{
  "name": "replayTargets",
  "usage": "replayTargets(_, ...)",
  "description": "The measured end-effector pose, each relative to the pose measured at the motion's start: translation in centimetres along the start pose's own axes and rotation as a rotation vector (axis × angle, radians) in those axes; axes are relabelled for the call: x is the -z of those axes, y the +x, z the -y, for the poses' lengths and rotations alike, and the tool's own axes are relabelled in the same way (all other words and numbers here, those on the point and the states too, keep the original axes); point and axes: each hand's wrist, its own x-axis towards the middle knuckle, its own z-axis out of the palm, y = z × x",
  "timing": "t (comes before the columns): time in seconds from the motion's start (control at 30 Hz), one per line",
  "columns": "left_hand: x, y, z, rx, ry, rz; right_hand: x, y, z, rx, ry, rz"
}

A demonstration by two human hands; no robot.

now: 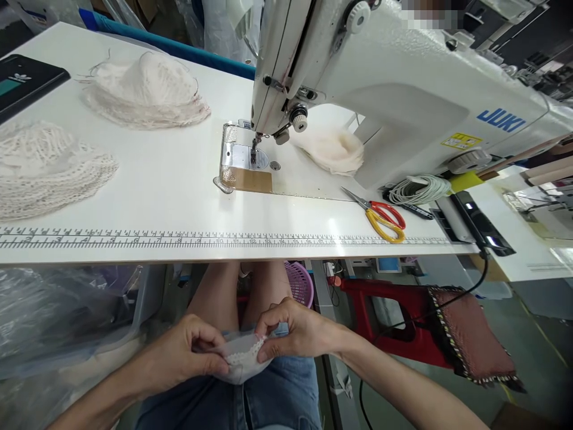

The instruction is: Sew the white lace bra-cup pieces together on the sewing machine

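Left hand [203, 349] and right hand [290, 331], nearly closed, pinch one cloth [242, 358], long axis left-to-right; two piles [143, 92] lie left.

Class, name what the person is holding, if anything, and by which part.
A white lace-trimmed cloth, pinched at opposite sides: left hand on one, right hand on the other.

Sheer, thin cloth [240, 375] with rough, lacy trim [245, 357]; smooth, glossy bench [179, 185]; shiny metal needle plate [237, 157]; smooth plastic scissor handles [372, 220].

1 sheer white fabric piece [239, 374], its bumpy strip [244, 356] perhaps lace, curved above denim shorts [289, 394]
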Motion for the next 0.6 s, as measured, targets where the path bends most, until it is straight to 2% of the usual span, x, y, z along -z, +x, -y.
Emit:
replayTargets(0.13, -0.4, -0.1, -0.5, -0.051, 0.048, 0.027, -0.4, 0.2, 0.2, 0.001, -0.039, -0.015)
replayTargets(0.3, -0.9, 0.2, -1.0, -0.072, 0.039, 0.004, -0.6, 0.3, 0.6, -0.036, -0.042, -0.033)
replayTargets(0.47, -0.7, -0.1, -0.9, -0.084, 0.051, -0.016, -0.6, 0.3, 0.9, -0.097, 0.052, 0.003)
replayTargets(0.6, -0.3, -0.7, -0.7, -0.088, 0.058, -0.029, -0.7, 0.6, 1.3, -0.056, -0.004, -0.024)
